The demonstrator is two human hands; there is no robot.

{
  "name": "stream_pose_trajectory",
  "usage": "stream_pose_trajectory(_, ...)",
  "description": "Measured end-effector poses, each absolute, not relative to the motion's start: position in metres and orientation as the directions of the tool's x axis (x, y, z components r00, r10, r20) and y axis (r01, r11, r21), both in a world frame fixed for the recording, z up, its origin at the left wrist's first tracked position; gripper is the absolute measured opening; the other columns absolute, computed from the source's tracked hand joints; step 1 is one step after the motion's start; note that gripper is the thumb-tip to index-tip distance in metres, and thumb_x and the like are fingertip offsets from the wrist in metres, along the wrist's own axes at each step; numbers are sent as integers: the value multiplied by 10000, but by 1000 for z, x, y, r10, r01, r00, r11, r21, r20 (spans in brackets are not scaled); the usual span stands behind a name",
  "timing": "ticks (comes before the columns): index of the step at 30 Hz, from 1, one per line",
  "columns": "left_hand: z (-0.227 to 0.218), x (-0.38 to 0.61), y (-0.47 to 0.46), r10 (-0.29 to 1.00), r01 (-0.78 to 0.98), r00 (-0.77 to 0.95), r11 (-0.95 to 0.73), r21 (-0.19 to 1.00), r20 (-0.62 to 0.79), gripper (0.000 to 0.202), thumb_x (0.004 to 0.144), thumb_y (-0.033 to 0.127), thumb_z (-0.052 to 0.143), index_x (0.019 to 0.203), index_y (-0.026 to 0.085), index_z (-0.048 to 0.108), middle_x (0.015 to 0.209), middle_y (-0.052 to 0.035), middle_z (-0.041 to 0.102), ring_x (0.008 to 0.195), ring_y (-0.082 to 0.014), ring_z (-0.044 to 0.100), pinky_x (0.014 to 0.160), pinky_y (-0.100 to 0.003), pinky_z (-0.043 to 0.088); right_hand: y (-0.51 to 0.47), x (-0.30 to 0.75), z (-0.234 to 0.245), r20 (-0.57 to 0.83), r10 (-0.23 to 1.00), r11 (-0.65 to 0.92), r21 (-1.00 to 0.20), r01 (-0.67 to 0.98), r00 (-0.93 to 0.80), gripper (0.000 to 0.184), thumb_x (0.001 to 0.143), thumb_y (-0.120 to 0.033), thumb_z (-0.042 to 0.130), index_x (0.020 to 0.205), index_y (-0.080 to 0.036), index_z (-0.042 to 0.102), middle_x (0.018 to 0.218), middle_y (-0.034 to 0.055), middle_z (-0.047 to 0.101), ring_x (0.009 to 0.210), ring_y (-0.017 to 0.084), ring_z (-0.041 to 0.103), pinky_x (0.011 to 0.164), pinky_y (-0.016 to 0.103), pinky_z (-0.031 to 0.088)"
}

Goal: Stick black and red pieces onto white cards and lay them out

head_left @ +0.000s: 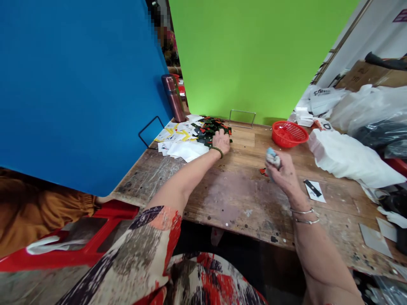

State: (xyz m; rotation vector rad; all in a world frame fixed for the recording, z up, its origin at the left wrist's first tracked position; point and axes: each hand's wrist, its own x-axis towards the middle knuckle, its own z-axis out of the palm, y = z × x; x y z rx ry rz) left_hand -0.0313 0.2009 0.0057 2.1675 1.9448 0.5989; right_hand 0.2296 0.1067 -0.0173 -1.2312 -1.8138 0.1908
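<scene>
At the back of the table my left hand (pixel 221 141) reaches into a pile of small flat dark green and red pieces (pixel 210 126). Its fingers are bent down onto the pile's near right edge, and whatever is between the fingertips is hidden. My right hand (pixel 282 170) is closed around a wadded white and light-blue cloth (pixel 272 157), held over the table to the right. Just left of that hand a small red and dark piece (pixel 263 171) shows on the wood. To its right, a dark strip (pixel 313 188) lies on a white card (pixel 320 195).
White and yellow papers (pixel 187 148) lie left of the pile, before a maroon flask (pixel 173 98). A red basket (pixel 288 134), wire stands (pixel 243 118) and a white foam-like bundle (pixel 356 159) are around. Blue (pixel 79 84) and green (pixel 254 55) panels enclose the table.
</scene>
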Motion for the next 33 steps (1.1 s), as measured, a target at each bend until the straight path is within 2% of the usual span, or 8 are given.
stream_pose_trajectory(3,3,-58,213,986,952,12,-63,300,169,275,878,148,567,1064,205,761,1332,-147,551,1258,-323,462,1003,-436,451,105,213,-32,528,801,573,-539,617,-283,514,835,-290,611,1344,-217,608,1116,126,624,1043,301,563,979,513,471)
stream_pose_trajectory(7,2,-61,205,970,925,76,-154,346,229,240,879,134,562,994,221,755,1158,-110,663,1168,-280,535,998,-395,446,104,202,-39,527,785,603,-527,598,-327,514,860,-240,562,1372,-229,595,1157,133,584,1106,304,564,1020,534,474)
stream_pose_trajectory(13,-8,-18,132,878,501,399,-450,740,264,202,836,124,607,975,200,731,1004,-29,738,963,-179,651,901,-283,491,92,182,-28,618,707,676,-444,588,-346,519,909,-315,574,1416,-201,577,1418,181,518,1306,337,504,1102,543,422)
stream_pose_trajectory(17,-17,4,106,932,170,309,-250,953,189,182,736,85,672,901,156,638,790,9,682,725,-133,630,700,-248,509,92,196,-19,498,761,643,-501,579,-415,291,910,-313,532,1099,-216,731,1013,111,723,930,263,654,847,412,534)
stream_pose_trajectory(20,-19,20,114,965,73,257,-81,994,60,175,731,56,665,861,152,599,706,32,630,593,-107,591,613,-243,507,98,222,-9,556,812,492,-485,723,-180,243,898,-356,543,880,-208,735,847,89,724,785,240,636,742,369,507)
stream_pose_trajectory(25,-15,50,138,943,309,307,-227,924,129,158,827,51,606,906,155,695,870,-41,733,780,-148,679,818,-302,563,99,241,2,700,698,320,-494,809,152,301,878,-447,601,954,-192,741,905,111,740,840,257,651,770,382,499)
stream_pose_trajectory(28,-7,29,156,921,626,312,-384,679,233,213,882,84,582,985,185,739,1111,-80,742,1075,-188,664,1009,-301,504,96,231,-1,686,724,384,-488,784,72,266,872,-405,595,958,-197,737,896,104,739,836,254,654,758,376,502)
stream_pose_trajectory(33,4,-52,188,971,910,15,-112,400,237,262,885,171,606,1117,109,712,1213,-216,674,1212,-333,581,1056,-454,450,92,211,-10,606,786,488,-486,725,-123,207,848,-301,572,946,-206,728,905,94,744,829,244,653,761,368,504)
